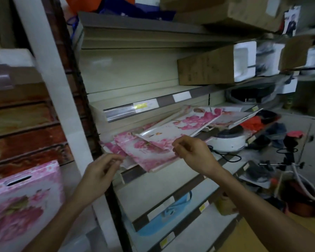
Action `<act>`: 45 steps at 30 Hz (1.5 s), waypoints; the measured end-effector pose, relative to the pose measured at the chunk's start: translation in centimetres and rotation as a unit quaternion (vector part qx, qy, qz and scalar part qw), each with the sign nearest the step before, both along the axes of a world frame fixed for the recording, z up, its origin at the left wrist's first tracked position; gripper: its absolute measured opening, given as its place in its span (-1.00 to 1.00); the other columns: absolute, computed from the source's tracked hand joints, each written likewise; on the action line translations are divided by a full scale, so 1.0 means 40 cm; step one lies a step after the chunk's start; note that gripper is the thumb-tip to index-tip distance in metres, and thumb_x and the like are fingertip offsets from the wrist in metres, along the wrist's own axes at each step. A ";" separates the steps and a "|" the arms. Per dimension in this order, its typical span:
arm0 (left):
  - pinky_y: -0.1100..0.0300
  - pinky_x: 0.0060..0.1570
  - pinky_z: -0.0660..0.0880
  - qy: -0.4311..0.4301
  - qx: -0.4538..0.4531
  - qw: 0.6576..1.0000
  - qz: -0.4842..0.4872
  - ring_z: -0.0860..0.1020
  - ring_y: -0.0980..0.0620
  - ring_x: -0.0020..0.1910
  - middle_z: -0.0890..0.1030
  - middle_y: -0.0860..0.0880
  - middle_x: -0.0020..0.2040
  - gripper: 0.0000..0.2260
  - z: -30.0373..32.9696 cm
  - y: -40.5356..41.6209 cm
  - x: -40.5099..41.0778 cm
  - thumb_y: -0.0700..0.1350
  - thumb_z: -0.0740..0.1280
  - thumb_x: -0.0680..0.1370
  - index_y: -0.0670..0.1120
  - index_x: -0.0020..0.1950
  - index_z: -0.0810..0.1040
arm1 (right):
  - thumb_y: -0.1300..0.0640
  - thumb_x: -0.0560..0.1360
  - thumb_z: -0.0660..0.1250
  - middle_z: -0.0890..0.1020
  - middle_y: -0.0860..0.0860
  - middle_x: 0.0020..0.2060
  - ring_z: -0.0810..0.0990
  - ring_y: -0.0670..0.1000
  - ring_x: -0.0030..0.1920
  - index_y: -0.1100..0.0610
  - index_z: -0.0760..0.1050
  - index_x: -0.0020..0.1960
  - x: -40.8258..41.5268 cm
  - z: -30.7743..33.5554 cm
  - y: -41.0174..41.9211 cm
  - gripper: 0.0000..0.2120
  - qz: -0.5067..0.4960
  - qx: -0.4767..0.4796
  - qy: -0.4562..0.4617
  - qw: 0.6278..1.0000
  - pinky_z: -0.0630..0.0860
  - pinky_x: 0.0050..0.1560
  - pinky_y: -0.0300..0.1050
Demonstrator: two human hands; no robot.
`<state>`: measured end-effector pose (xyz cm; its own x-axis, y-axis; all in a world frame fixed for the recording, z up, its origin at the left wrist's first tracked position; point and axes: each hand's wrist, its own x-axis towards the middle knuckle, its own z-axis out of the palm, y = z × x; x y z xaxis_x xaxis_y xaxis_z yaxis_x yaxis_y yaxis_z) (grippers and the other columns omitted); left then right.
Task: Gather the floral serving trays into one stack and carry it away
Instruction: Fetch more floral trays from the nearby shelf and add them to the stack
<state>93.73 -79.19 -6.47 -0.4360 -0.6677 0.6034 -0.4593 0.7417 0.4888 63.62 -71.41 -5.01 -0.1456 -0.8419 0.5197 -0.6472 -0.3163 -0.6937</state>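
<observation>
- Pink-flowered trays (149,151) lie fanned on the middle shelf (133,174), overlapping like loose cards; the front ones overhang the shelf edge toward me.
- I count at least three or four; blur keeps me from an exact number. The white tray with pink blossoms (193,122) sits further back and to the right, propped up on the others, and another tray (233,118) lies past it.
- Long axes run roughly from near-left to far-right, rising along the shelf.
- Left hand (102,171) is at the near-left corner of the front tray, fingers half curled, thumb and fingertips close together right at the edge. I cannot tell whether it has actually pinched it.
- Right hand (191,150) hovers over the right end of the front trays, fingers loosely bent and narrow, holding nothing I can see.
- My judgement: the far trays lie up and right of the right hand, so that hand is the nearer one to slide them down onto the front pile.
- One more floral tray (24,206) stands apart at lower left, nearest the left hand.
</observation>
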 end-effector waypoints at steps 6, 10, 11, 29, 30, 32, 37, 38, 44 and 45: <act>0.52 -0.05 0.39 -0.099 -0.045 0.993 -0.035 0.52 0.31 -0.02 0.59 0.09 0.03 -0.83 0.024 -0.069 -0.243 -0.09 0.28 0.59 -0.01 0.16 0.59 | 0.21 0.60 0.26 0.70 -0.01 -0.15 0.62 -0.26 -0.20 0.18 0.59 0.09 -0.179 0.024 -0.048 -0.85 -0.006 0.015 0.041 0.999 0.45 -0.21 -0.55; 0.37 0.14 0.40 -0.191 -0.072 0.978 -0.048 0.51 0.18 0.08 0.59 0.03 0.12 -0.79 0.022 -0.128 -0.327 -0.15 0.35 0.57 -0.08 0.21 0.57 | 0.17 0.60 0.27 0.70 -0.03 -0.15 0.65 -0.18 -0.16 0.16 0.59 0.09 -0.254 0.038 -0.081 -0.85 -0.019 0.020 0.038 0.999 0.45 -0.19 -0.55; 0.27 0.17 0.43 -0.212 -0.081 0.973 -0.050 0.52 0.11 0.11 0.60 0.00 0.13 -0.76 0.019 -0.144 -0.344 -0.14 0.36 0.56 -0.08 0.22 0.56 | 0.16 0.60 0.27 0.69 -0.03 -0.15 0.65 -0.16 -0.15 0.17 0.58 0.09 -0.269 0.037 -0.090 -0.85 -0.020 0.024 0.033 0.999 0.48 -0.17 -0.51; 0.07 0.04 0.48 -0.290 -0.227 0.928 -0.064 0.64 0.07 0.06 0.68 0.14 0.07 -0.80 0.044 -0.261 -0.433 -0.12 0.28 0.56 0.09 0.09 0.63 | 0.22 0.52 0.30 0.63 0.33 -0.01 0.65 0.35 0.00 0.31 0.49 -0.01 -0.410 0.030 -0.292 -0.86 -0.124 0.176 -0.323 0.921 0.60 0.02 0.33; 0.08 0.04 0.47 -0.288 -0.234 0.926 -0.068 0.64 0.08 0.05 0.69 0.14 0.06 -0.81 0.054 -0.258 -0.435 -0.13 0.28 0.56 0.09 0.08 0.64 | 0.21 0.53 0.31 0.61 0.32 0.03 0.65 0.32 0.03 0.28 0.46 0.04 -0.406 0.039 -0.303 -0.85 -0.121 0.178 -0.352 0.911 0.61 0.04 0.29; 0.10 0.03 0.46 -0.281 -0.241 0.926 -0.078 0.65 0.08 0.02 0.70 0.14 0.03 -0.82 0.073 -0.248 -0.441 -0.15 0.32 0.56 0.08 0.05 0.65 | 0.23 0.55 0.29 0.58 0.28 0.06 0.63 0.29 0.06 0.22 0.42 0.11 -0.394 0.054 -0.317 -0.84 -0.109 0.184 -0.412 0.886 0.62 0.04 0.26; 0.24 -0.07 0.34 -0.277 -0.240 0.926 -0.086 0.67 0.11 -0.07 0.71 0.14 -0.06 -0.86 0.100 -0.235 -0.452 -0.15 0.39 0.53 0.07 0.01 0.66 | 0.26 0.62 0.20 0.51 0.27 0.03 0.58 0.31 -0.02 0.18 0.36 0.09 -0.329 0.093 -0.329 -0.93 -0.082 0.227 -0.551 0.799 0.59 -0.14 0.32; 0.24 -0.08 0.32 -0.273 -0.242 0.927 -0.087 0.66 0.12 -0.08 0.71 0.15 -0.07 -0.87 0.101 -0.234 -0.452 -0.14 0.39 0.53 0.07 0.00 0.66 | 0.28 0.63 0.17 0.49 0.27 0.00 0.56 0.31 -0.04 0.19 0.35 0.02 -0.322 0.093 -0.340 -0.98 -0.077 0.225 -0.567 0.789 0.56 -0.09 0.35; 0.16 -0.07 0.45 -0.232 -0.216 0.940 -0.127 0.65 0.12 -0.06 0.69 0.14 -0.06 -0.85 0.096 -0.230 -0.441 -0.15 0.34 0.57 0.10 0.05 0.60 | 0.24 0.66 -0.02 0.57 0.25 -0.05 0.59 0.30 -0.12 0.24 0.36 0.12 -0.281 0.081 -0.385 -0.80 -0.133 0.158 -0.599 0.774 0.59 -0.35 0.30; 0.10 -0.03 0.49 -0.228 -0.206 0.942 -0.134 0.64 0.10 -0.05 0.68 0.13 -0.06 -0.84 0.093 -0.230 -0.437 -0.15 0.31 0.58 0.10 0.07 0.58 | 0.22 0.66 0.00 0.59 0.25 0.02 0.62 0.31 -0.07 0.24 0.38 0.15 -0.281 0.073 -0.398 -0.79 -0.142 0.143 -0.601 0.774 0.61 -0.30 0.32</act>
